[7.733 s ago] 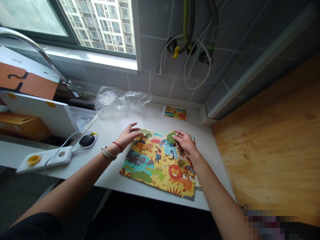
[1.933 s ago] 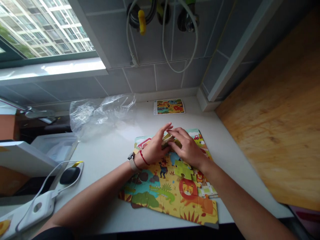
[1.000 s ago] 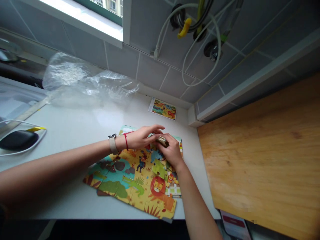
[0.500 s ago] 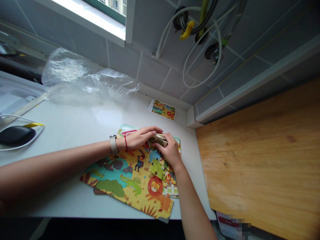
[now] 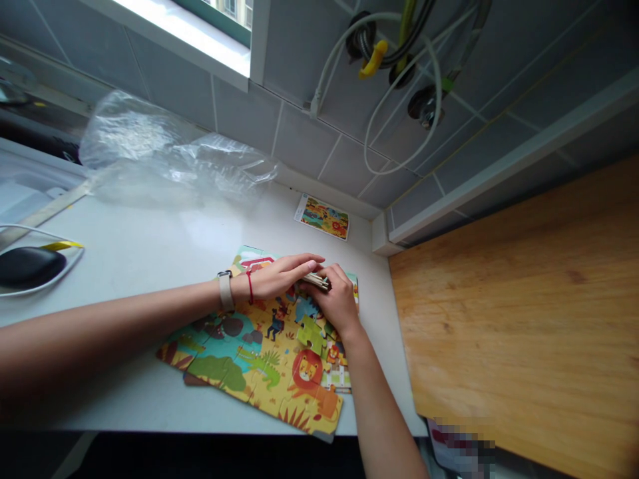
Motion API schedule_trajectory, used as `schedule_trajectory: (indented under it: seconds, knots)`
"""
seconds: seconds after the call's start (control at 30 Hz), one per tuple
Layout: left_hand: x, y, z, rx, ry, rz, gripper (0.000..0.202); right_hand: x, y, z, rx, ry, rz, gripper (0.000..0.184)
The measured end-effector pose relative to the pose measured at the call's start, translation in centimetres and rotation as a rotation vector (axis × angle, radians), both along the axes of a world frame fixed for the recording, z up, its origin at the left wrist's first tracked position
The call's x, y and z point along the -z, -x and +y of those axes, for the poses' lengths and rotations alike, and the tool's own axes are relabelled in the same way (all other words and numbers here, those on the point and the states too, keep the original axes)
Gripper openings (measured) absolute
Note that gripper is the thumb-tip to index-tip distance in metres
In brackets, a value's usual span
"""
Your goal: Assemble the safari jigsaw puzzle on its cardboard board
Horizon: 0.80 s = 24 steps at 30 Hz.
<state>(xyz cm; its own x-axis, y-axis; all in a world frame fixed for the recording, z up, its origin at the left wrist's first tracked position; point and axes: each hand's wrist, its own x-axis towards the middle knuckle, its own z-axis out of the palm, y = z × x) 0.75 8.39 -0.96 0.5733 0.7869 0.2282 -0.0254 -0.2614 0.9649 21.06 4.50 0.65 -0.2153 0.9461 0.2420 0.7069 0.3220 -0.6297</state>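
Observation:
A jigsaw puzzle with a lion, crocodiles and other animals lies on the white table. Over its far part, my right hand grips a small stack of puzzle pieces, seen edge-on between thumb and fingers. My left hand, with a watch and a red string at the wrist, stretches its fingers out flat against the far side of the stack; its palm side is hidden. A loose green puzzle piece rests on top of the puzzle. More pieces lie at its right edge, partly behind my right forearm.
A small picture card showing the same scene lies near the tiled wall. Crumpled clear plastic is at the back left. A black mouse-shaped object with a white cable sits far left. A wooden board borders the table's right side.
My right hand has tilted the stack, so its edges now show more and its top face less. My left hand stays beside it. The whole view has shifted slightly.

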Motion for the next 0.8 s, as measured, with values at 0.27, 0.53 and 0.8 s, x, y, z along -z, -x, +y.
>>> schedule_trajectory:
  seconds: [0.27,0.53,0.8]
  knots:
    - [0.1,-0.7,-0.7,-0.04,0.078,-0.095,0.038,0.3,1.0,-0.2,-0.033,-0.004,0.05,0.032]
    - [0.6,-0.8,-0.6,-0.014,0.108,-0.079,0.035,0.3,0.8,-0.2,-0.011,0.053,0.007,0.04]
    - [0.4,-0.6,-0.6,0.04,0.191,-0.045,0.039,0.8,0.5,0.0,-0.064,-0.021,0.087,0.031]
